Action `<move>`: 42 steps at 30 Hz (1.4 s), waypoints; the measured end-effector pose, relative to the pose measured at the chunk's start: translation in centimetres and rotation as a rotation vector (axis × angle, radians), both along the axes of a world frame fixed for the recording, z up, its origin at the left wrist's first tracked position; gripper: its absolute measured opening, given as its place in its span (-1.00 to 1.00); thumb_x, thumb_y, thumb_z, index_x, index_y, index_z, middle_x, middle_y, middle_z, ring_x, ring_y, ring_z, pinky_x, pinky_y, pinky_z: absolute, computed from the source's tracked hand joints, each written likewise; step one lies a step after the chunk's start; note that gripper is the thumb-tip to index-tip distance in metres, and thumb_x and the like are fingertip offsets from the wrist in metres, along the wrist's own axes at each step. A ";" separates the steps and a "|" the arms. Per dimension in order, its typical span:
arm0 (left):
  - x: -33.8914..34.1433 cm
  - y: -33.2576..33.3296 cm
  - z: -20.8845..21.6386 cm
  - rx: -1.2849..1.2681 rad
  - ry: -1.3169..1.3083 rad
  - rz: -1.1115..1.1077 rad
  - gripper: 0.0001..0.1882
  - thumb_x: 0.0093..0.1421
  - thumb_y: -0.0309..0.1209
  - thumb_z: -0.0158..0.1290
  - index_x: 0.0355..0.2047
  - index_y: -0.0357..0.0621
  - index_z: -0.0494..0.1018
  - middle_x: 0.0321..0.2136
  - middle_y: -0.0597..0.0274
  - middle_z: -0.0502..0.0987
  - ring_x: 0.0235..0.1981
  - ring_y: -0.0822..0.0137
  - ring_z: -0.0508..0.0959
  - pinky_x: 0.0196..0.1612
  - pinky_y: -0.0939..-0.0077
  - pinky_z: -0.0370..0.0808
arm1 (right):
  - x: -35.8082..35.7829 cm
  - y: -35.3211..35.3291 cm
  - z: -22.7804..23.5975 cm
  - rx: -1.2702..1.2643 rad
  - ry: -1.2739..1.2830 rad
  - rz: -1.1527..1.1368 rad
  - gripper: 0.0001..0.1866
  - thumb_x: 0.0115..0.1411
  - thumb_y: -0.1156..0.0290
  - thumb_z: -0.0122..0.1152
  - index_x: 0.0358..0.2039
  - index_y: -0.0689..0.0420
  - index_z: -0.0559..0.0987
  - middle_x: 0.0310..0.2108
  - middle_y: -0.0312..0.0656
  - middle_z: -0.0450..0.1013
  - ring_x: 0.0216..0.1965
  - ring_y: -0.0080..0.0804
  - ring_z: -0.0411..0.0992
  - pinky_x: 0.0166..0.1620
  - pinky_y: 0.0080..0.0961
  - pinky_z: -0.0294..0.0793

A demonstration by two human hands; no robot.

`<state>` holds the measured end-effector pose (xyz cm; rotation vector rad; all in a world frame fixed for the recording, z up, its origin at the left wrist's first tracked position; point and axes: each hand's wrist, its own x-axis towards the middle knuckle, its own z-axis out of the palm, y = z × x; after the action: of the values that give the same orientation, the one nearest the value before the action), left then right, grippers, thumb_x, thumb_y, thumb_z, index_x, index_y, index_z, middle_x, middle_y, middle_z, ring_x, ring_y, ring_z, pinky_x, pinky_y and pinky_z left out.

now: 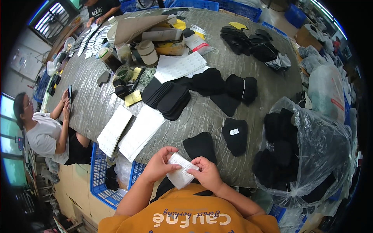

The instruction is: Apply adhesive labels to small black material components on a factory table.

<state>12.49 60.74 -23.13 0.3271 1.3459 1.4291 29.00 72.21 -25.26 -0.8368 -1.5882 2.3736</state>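
My left hand [162, 164] and my right hand [206, 171] are closed on a small bundle of white printed labels [181, 171], held in front of my chest at the table's near edge. The left thumb lies across its face, while the right fingers pinch its upper right side. Just beyond my hands lies a black fabric piece [200, 146]. Another black piece [235, 139] to its right carries a small white label [234, 132]. Two stacks of white printed sheets [142, 132] rest to the left of my hands.
Black cut pieces [171, 101] are piled mid-table, near rubber bands [147, 77], jars and a tub [147, 52]. A clear plastic bag [318, 143] of black pieces stands right. A blue crate [101, 174] sits below left. One person [48, 132] holds a phone; another works far left.
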 end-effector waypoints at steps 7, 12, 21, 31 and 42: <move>-0.2 -0.6 -0.8 -0.208 0.164 -0.050 -0.85 0.05 -0.49 0.23 -0.39 -0.27 0.52 -0.53 0.34 0.54 -0.50 0.57 0.48 -0.44 0.65 0.42 | 0.7 0.6 -1.2 -0.046 -0.012 0.001 -0.88 0.21 0.57 0.09 -0.25 0.25 0.40 -0.41 -0.24 0.50 -0.43 -0.66 0.44 -0.36 -0.69 0.43; -0.6 -0.2 -0.2 -0.303 0.336 -0.098 -0.89 0.09 -0.47 0.16 -0.42 -0.28 0.54 -0.50 0.32 0.57 -0.48 0.55 0.50 -0.40 0.64 0.41 | 0.7 0.6 -1.7 -0.135 -0.002 -0.147 -0.89 0.26 0.54 0.02 -0.20 0.25 0.38 -0.42 -0.24 0.46 -0.43 -0.61 0.43 -0.32 -0.66 0.46; -0.5 -0.9 -2.0 -0.241 0.542 -0.066 -0.68 0.09 -0.30 0.22 -0.62 -0.27 0.43 -0.70 0.34 0.37 -0.61 0.58 0.30 -0.57 0.56 0.27 | 0.4 0.1 -1.2 -0.262 0.068 -0.088 -0.70 0.10 0.71 0.16 -0.13 0.28 0.38 -0.34 -0.25 0.44 -0.32 -0.62 0.43 -0.19 -0.67 0.48; 0.5 -1.0 -3.1 -0.108 0.467 0.020 -0.68 0.07 -0.28 0.23 -0.61 -0.28 0.44 -0.71 0.29 0.43 -0.62 0.57 0.35 -0.58 0.56 0.32 | -0.3 -0.3 -0.6 -0.169 0.078 -0.129 -0.70 0.11 0.66 0.18 -0.13 0.28 0.36 -0.40 -0.25 0.47 -0.40 -0.64 0.44 -0.31 -0.70 0.47; 0.2 -2.6 -5.2 -0.129 0.533 -0.044 -0.68 0.09 -0.27 0.20 -0.59 -0.28 0.44 -0.72 0.23 0.42 -0.64 0.54 0.34 -0.58 0.50 0.33 | 0.1 0.2 -1.1 -0.146 -0.081 -0.020 -0.81 0.21 0.56 0.10 -0.18 0.30 0.38 -0.49 -0.25 0.50 -0.44 -0.61 0.46 -0.37 -0.68 0.45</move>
<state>12.66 58.15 -28.32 0.6813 1.8356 1.2553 29.11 72.44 -26.35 -0.9840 -1.4410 2.4956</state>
